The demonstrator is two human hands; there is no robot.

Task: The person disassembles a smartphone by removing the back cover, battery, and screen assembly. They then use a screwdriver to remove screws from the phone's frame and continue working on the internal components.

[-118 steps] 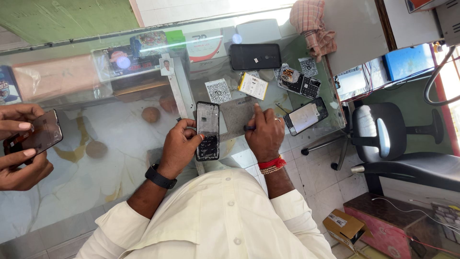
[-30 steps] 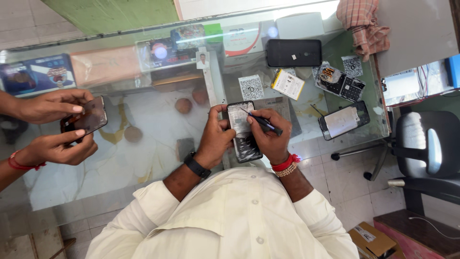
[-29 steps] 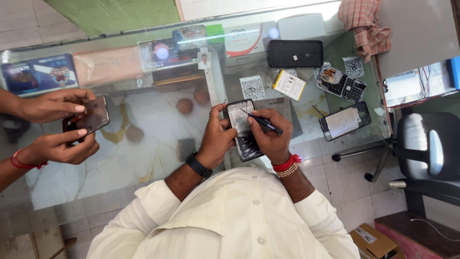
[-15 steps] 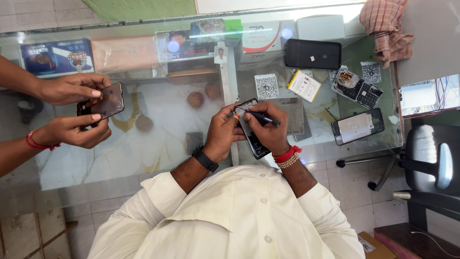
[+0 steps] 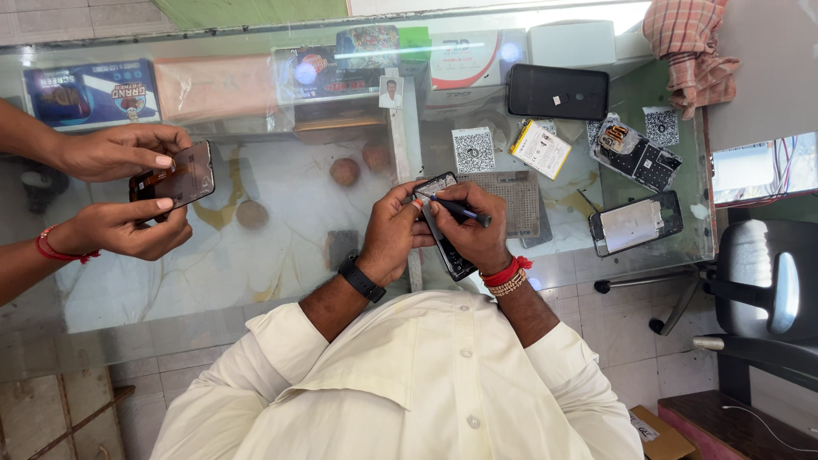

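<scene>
Centre frame, over the glass counter: our left hand grips the opened phone; our right hand pinches a dark tool against it. Another person's hands at left hold a second phone.

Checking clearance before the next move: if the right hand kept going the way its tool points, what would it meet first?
The right hand aims its dark tool left, tip on the opened phone. Going on, it would likely meet the left hand's fingertips on that phone's edge.
</scene>
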